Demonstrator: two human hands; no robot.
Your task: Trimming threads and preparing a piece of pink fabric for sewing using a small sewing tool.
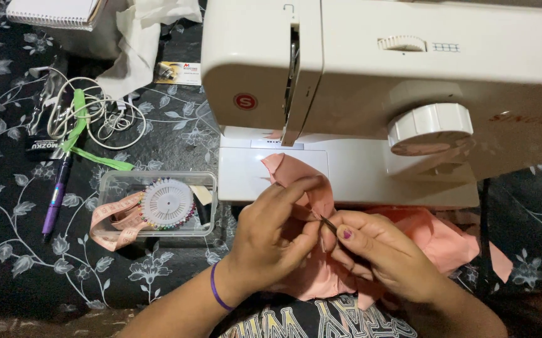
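Observation:
My left hand (276, 235) pinches a fold of salmon-pink fabric (296, 178) between thumb and fingers, just in front of the white sewing machine (383, 81). My right hand (380, 250) holds a thin dark metal tool (328, 223), its tip touching the fabric at the pinched spot. The cloth runs from the machine's bed down into my lap and spreads out to the right (446, 241). A purple band circles my left wrist.
A clear plastic box (120, 184) holds a round pin wheel (167, 203) and a pink measuring tape (111, 228). A purple pen (55, 203), coiled white cable (105, 119), green strap (86, 144), white cloth (142, 44) and spiral notepad (51, 12) lie on the dark floral tablecloth (8, 250).

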